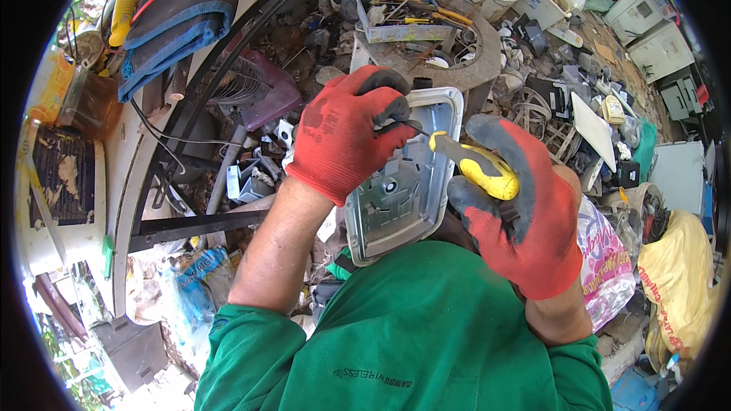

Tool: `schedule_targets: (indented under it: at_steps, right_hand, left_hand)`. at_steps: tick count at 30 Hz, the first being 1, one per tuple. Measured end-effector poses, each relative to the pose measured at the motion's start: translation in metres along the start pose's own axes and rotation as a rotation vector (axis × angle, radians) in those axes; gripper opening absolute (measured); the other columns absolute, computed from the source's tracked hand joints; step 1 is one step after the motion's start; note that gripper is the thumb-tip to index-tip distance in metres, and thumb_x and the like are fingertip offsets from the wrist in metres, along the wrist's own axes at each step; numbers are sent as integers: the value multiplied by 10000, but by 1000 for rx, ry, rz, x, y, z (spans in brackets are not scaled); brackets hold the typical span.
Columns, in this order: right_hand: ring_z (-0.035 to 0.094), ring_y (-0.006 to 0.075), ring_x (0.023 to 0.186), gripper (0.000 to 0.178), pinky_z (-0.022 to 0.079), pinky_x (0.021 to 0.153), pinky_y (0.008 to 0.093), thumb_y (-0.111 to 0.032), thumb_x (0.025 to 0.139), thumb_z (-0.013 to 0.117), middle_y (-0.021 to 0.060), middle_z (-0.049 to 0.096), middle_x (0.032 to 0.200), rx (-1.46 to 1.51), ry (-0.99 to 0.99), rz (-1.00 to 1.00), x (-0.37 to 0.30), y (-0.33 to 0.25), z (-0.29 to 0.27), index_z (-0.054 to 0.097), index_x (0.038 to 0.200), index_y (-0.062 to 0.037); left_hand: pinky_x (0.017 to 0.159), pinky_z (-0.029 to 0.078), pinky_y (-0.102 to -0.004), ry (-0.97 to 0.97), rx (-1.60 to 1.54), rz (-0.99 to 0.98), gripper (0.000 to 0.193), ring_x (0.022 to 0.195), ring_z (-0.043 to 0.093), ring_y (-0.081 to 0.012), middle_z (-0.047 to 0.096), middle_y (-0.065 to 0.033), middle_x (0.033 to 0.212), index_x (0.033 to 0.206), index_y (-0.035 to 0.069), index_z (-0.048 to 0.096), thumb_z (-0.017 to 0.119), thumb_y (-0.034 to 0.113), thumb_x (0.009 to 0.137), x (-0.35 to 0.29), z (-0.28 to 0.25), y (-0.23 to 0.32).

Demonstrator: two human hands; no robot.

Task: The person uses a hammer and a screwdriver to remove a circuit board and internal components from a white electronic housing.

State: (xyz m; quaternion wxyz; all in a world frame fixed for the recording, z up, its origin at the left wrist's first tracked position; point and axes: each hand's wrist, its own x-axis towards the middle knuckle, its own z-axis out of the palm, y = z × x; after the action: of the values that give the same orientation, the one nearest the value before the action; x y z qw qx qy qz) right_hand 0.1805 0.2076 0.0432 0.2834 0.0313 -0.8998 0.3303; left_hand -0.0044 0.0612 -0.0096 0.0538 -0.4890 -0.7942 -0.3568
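Note:
My right hand [525, 205], in a red glove with dark palm and fingers, grips a yellow and grey screwdriver [487, 171] by its handle. The screwdriver's thin shaft points left and meets the fingertips of my left hand [350, 133]. That hand wears a matching glove, its fingers curled together in a pinch; whatever sits between them is hidden. Below both hands, a shallow grey plastic housing [373, 232] with a raised rim and molded ribs leans at my lap. A small round fitting shows on its inner face.
A blue-grey crate [403, 30] of tools stands ahead on a worn board. Scrap parts lie heaped around it. A black metal frame [198, 228] runs along the left. Plastic bags, one yellow [678, 281], lie at the right beside pale casings [678, 175].

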Motion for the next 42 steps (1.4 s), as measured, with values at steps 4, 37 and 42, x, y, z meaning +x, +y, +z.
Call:
schedule_targets:
  at_steps: [4,37,42]
  right_hand:
    - [701,396,942,518,574,824,402,-45,785,765,216,680,1110,-35,-30,-14,-1,-2,-6,577,1256,62]
    - [658,380,786,644,529,653,436,-52,723,772,187,652,1025,-90,47,-38,-28,14,7,521,1310,31]
    - [653,377,799,663,520,659,436,-57,713,777,187,650,1040,-67,49,-49,-30,20,7,519,1317,31]
  left_hand:
    - [884,551,-398,-38,17,8,390,1029,683,-320,689,-91,1159,1020,104,742,888,174,666,-1,-2,-1]
    - [912,551,-440,-130,503,-84,677,1139,646,-337,671,-127,1248,1216,144,702,877,481,656,3,-8,9]
    - [907,552,-442,-154,484,-110,664,1133,650,-337,671,-136,1249,1208,159,703,875,486,656,6,-8,12]
